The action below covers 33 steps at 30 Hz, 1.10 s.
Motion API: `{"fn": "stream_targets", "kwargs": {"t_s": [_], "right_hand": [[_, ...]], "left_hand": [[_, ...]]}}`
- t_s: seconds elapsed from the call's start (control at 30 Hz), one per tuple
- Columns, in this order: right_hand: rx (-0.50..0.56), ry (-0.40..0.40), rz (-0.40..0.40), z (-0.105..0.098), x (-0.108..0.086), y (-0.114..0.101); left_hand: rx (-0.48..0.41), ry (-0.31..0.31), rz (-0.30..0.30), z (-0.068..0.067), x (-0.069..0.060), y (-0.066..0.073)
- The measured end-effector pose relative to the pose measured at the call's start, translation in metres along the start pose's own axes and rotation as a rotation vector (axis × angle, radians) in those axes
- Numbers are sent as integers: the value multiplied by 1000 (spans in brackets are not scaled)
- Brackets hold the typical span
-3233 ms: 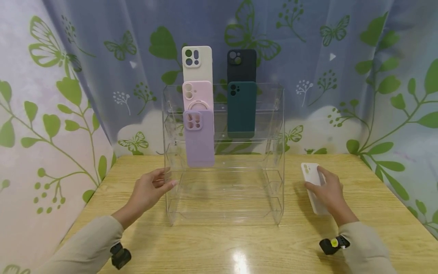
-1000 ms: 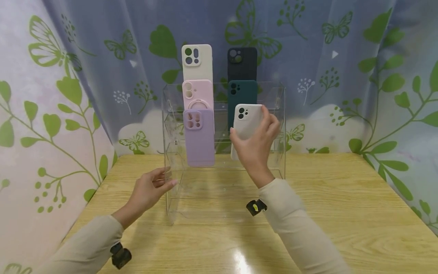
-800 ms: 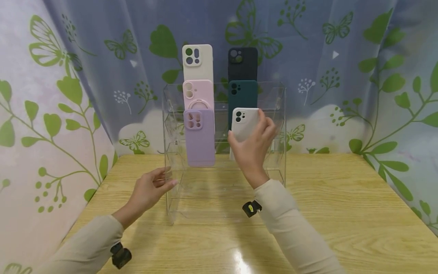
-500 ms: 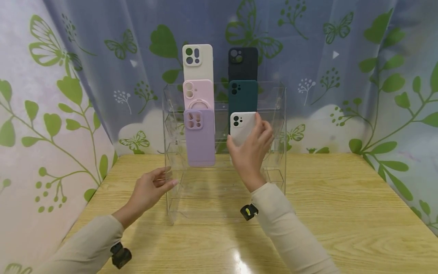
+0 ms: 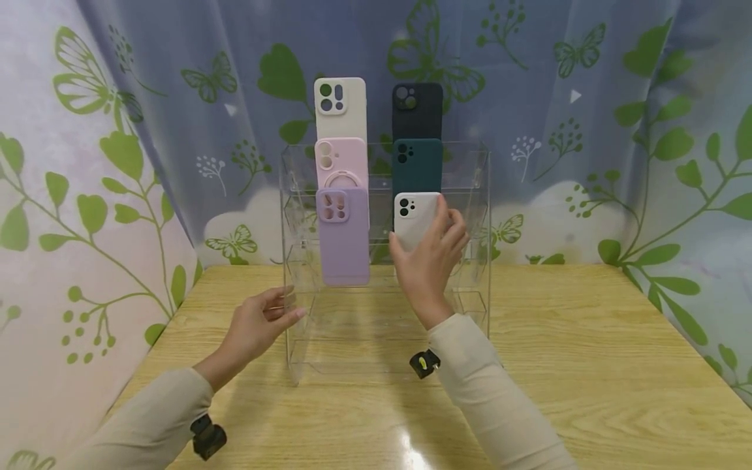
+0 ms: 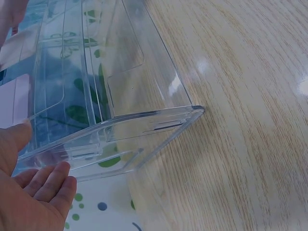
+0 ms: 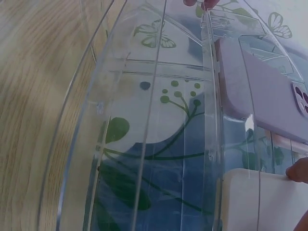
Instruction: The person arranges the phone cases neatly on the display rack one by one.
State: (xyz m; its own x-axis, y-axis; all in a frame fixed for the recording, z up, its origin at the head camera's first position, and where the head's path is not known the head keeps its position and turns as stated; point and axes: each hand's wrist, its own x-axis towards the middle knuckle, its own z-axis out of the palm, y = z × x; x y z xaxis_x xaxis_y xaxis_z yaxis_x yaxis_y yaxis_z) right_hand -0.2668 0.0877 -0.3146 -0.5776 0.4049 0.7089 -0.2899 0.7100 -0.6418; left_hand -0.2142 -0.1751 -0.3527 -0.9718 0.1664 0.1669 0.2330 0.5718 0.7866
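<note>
In the head view my right hand (image 5: pixel 427 267) grips a white phone case (image 5: pixel 414 225) by its edges, thumb at the left and fingers at the right. The case stands upright on the clear acrylic display rack (image 5: pixel 384 329), before a teal case (image 5: pixel 417 163). The right wrist view shows the lower end of the white case (image 7: pixel 260 199) at a clear ledge. My left hand (image 5: pixel 255 326) holds the rack's left side panel. In the left wrist view that panel (image 6: pixel 115 127) runs between thumb and fingers (image 6: pixel 50 185).
A purple case (image 5: pixel 344 251), a pink case (image 5: pixel 341 156) and a cream case (image 5: pixel 349 124) stand in the left column. Behind the teal case is a black case (image 5: pixel 417 117). The rack stands on a wooden table (image 5: pixel 587 352) before a patterned curtain (image 5: pixel 517 150).
My right hand has picked the white case off the table at the right and carried it left onto the rack, then lowered it. During the last half second it barely moves. The left hand stays put.
</note>
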Motion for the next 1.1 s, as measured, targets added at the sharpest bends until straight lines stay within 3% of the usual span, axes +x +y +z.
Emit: {"fn": "stream_targets", "kwargs": {"t_s": [0.5, 0.7, 0.83, 1.1], "right_hand": [[23, -13, 2, -1, -3, 3], [29, -62, -9, -8, -3, 7], [48, -143, -27, -20, -4, 12], [119, -384, -80, -54, -7, 22]], "left_hand": [[-21, -1, -7, 0, 3, -1], [-1, -3, -7, 0, 5, -3], [21, -8, 9, 0, 7, -6], [23, -26, 35, -3, 8, -10]]}}
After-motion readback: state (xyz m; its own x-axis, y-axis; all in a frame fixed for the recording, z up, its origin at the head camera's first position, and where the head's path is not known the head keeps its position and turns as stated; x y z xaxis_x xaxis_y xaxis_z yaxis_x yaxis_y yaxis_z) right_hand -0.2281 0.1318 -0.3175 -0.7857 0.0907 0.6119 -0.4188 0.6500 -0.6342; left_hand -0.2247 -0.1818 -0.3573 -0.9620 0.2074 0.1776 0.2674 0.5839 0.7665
